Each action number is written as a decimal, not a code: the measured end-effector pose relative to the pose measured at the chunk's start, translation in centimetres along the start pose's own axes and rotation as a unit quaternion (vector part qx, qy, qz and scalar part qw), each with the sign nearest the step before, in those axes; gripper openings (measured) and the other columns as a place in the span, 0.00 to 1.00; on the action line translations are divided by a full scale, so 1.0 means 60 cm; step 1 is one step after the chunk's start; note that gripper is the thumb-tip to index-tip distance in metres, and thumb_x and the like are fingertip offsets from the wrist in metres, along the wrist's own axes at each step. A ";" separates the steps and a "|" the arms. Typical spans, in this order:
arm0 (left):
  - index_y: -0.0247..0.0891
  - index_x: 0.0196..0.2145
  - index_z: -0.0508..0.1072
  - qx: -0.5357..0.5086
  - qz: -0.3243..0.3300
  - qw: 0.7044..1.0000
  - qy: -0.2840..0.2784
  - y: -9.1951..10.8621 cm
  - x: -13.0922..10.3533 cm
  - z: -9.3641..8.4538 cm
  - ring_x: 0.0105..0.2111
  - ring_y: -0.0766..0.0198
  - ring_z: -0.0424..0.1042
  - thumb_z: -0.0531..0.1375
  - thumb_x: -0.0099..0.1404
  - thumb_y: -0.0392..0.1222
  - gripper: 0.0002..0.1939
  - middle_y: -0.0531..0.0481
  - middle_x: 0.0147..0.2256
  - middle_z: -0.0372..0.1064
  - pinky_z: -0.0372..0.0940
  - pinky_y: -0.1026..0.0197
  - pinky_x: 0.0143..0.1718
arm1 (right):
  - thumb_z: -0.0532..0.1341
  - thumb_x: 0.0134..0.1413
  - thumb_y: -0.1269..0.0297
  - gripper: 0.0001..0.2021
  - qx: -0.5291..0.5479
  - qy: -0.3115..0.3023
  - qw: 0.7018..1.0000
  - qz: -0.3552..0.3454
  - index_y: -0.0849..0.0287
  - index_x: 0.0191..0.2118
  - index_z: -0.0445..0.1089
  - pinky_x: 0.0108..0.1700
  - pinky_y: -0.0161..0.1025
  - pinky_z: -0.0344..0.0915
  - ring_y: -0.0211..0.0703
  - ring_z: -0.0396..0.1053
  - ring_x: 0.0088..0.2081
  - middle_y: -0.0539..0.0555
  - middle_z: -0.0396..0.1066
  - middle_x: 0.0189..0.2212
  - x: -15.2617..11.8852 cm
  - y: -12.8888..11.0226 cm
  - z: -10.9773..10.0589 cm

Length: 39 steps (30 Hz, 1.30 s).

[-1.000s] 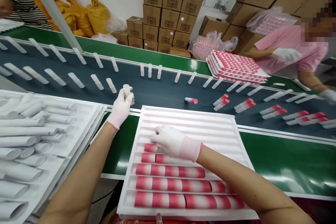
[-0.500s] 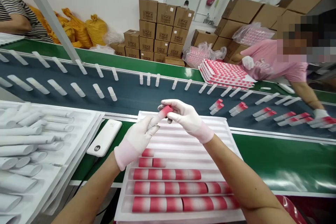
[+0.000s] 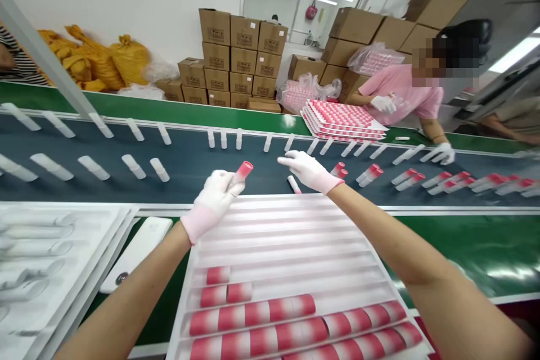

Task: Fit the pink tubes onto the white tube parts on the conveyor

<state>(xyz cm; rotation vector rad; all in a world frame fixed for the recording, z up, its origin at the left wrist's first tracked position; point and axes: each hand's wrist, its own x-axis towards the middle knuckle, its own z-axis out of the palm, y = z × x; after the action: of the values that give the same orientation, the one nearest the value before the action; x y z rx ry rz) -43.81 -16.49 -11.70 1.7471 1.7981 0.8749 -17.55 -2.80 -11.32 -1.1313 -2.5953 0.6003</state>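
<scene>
My left hand (image 3: 217, 197), in a white glove, grips a tube (image 3: 242, 172) with a red top end and a pale lower part, above the far left of the ridged white tray (image 3: 291, 236). My right hand (image 3: 307, 170), also gloved, is over the dark belt with its fingers extended and nothing in it. A small white tube (image 3: 294, 184) lies on the belt just below that hand. Red-and-white tubes (image 3: 253, 316) lie in rows in the near grooves of the tray, with shorter rows behind them.
Stacked trays of white tubes (image 3: 37, 247) and a white power bank (image 3: 137, 253) are at the left. Tubes stand along the dark belt (image 3: 189, 171). Across it, a person in a pink shirt (image 3: 405, 90) is beside stacked red-and-white trays (image 3: 340, 118). Cartons (image 3: 242, 50) stand behind.
My right hand has let go of the red-topped tube and moved right, its fingers now extended. The tube stays in my left hand. The view has shifted, and the other person's hand has moved.
</scene>
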 end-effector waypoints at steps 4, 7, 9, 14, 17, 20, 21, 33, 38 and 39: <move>0.43 0.34 0.77 0.069 -0.010 0.997 0.014 0.010 0.096 0.008 0.48 0.47 0.68 0.59 0.63 0.54 0.13 0.45 0.40 0.68 0.64 0.51 0.47 | 0.63 0.41 0.85 0.15 -0.113 -0.157 0.981 0.003 0.60 0.34 0.76 0.45 0.41 0.66 0.48 0.70 0.43 0.62 0.71 0.48 0.007 0.110 0.002; 0.41 0.33 0.76 0.019 -0.048 0.998 -0.021 0.017 0.150 0.037 0.39 0.52 0.73 0.63 0.60 0.49 0.09 0.48 0.34 0.72 0.66 0.56 0.42 | 0.66 0.43 0.81 0.08 -0.079 -0.150 0.985 0.020 0.61 0.27 0.72 0.42 0.38 0.66 0.44 0.70 0.37 0.57 0.72 0.39 0.011 0.142 0.027; 0.41 0.36 0.76 -0.010 -0.072 0.997 -0.036 0.018 0.179 0.066 0.33 0.57 0.75 0.63 0.60 0.45 0.08 0.51 0.31 0.74 0.67 0.60 0.39 | 0.64 0.52 0.74 0.03 -0.039 -0.096 0.994 0.039 0.60 0.31 0.71 0.43 0.38 0.66 0.43 0.70 0.38 0.56 0.72 0.38 0.020 0.149 0.040; 0.41 0.33 0.75 -0.005 -0.110 0.993 -0.036 0.019 0.231 0.159 0.31 0.59 0.75 0.65 0.55 0.37 0.06 0.52 0.27 0.75 0.66 0.61 0.36 | 0.56 0.62 0.65 0.06 0.110 0.018 0.991 0.080 0.59 0.41 0.68 0.39 0.36 0.69 0.40 0.71 0.34 0.53 0.75 0.36 0.074 0.146 0.076; 0.40 0.30 0.75 0.006 -0.121 0.992 -0.041 0.019 0.245 0.207 0.30 0.57 0.74 0.66 0.52 0.37 0.05 0.50 0.27 0.75 0.65 0.59 0.34 | 0.59 0.58 0.68 0.04 0.188 0.016 0.978 0.087 0.59 0.39 0.67 0.33 0.34 0.70 0.38 0.70 0.29 0.52 0.76 0.33 0.105 0.144 0.100; 0.39 0.31 0.77 0.002 -0.118 0.991 -0.058 0.015 0.252 0.235 0.32 0.56 0.75 0.68 0.53 0.37 0.06 0.48 0.29 0.76 0.65 0.59 0.34 | 0.61 0.54 0.71 0.06 0.236 0.005 0.967 0.097 0.60 0.39 0.68 0.31 0.34 0.71 0.37 0.70 0.27 0.51 0.76 0.31 0.115 0.148 0.116; 0.38 0.32 0.77 0.000 -0.117 0.991 -0.066 0.013 0.254 0.240 0.33 0.57 0.75 0.68 0.54 0.37 0.06 0.48 0.30 0.76 0.66 0.59 0.35 | 0.61 0.53 0.72 0.08 0.246 0.001 0.964 0.102 0.60 0.41 0.69 0.31 0.34 0.71 0.37 0.70 0.27 0.51 0.76 0.31 0.115 0.149 0.120; 0.37 0.55 0.74 -0.026 -0.085 0.995 0.046 -0.006 0.207 0.117 0.49 0.53 0.76 0.72 0.53 0.36 0.31 0.41 0.49 0.77 0.69 0.59 0.50 | 0.61 0.47 0.76 0.23 0.170 0.046 0.975 0.135 0.62 0.52 0.74 0.60 0.52 0.68 0.53 0.74 0.52 0.61 0.77 0.50 0.047 0.123 0.030; 0.30 0.71 0.43 -0.008 -0.125 0.945 0.303 -0.102 0.129 -0.058 0.72 0.44 0.33 0.60 0.68 0.38 0.42 0.35 0.71 0.39 0.37 0.43 0.71 | 0.60 0.58 0.61 0.16 0.105 0.105 0.988 0.048 0.53 0.51 0.75 0.54 0.53 0.71 0.54 0.76 0.46 0.59 0.78 0.46 -0.064 0.040 0.019; 0.28 0.71 0.41 -0.024 -0.137 0.949 0.285 -0.126 0.119 -0.076 0.72 0.42 0.28 0.59 0.68 0.38 0.42 0.36 0.71 0.39 0.35 0.39 0.70 | 0.59 0.60 0.60 0.17 0.097 0.093 0.991 0.000 0.53 0.53 0.74 0.51 0.51 0.72 0.53 0.76 0.44 0.59 0.77 0.46 -0.087 -0.001 0.026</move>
<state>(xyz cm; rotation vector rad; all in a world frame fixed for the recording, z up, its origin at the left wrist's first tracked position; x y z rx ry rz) -52.80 -9.76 -13.46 1.2384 2.2803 1.3830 -14.68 -7.12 -13.01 -1.0698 -2.3242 0.6953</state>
